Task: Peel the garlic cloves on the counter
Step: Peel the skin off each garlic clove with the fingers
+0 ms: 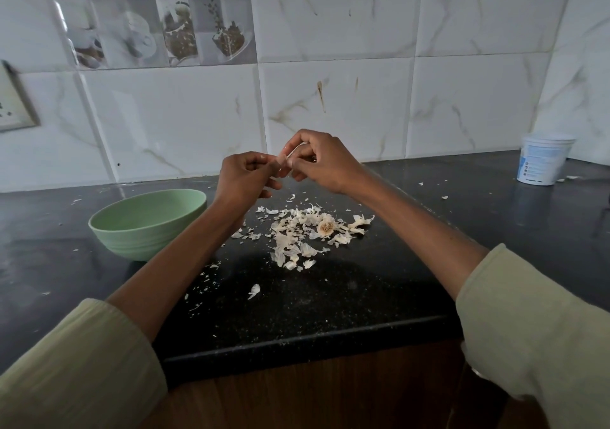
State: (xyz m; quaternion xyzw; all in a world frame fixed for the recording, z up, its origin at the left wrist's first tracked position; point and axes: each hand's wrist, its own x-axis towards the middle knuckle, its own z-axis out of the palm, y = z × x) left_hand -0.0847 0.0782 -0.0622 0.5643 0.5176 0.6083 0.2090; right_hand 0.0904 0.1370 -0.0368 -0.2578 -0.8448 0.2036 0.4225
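Both hands are raised above the black counter, fingertips meeting around a small pale garlic clove. My left hand pinches the clove from the left with curled fingers. My right hand pinches it from the right, thumb and fingers at its skin. Most of the clove is hidden by the fingers. Below the hands lies a pile of papery garlic peels with a dry garlic root base in it.
A pale green bowl stands on the counter left of my left forearm; its inside is not visible. A white plastic tub sits at the far right by the tiled wall. The counter's front edge runs just below the peels.
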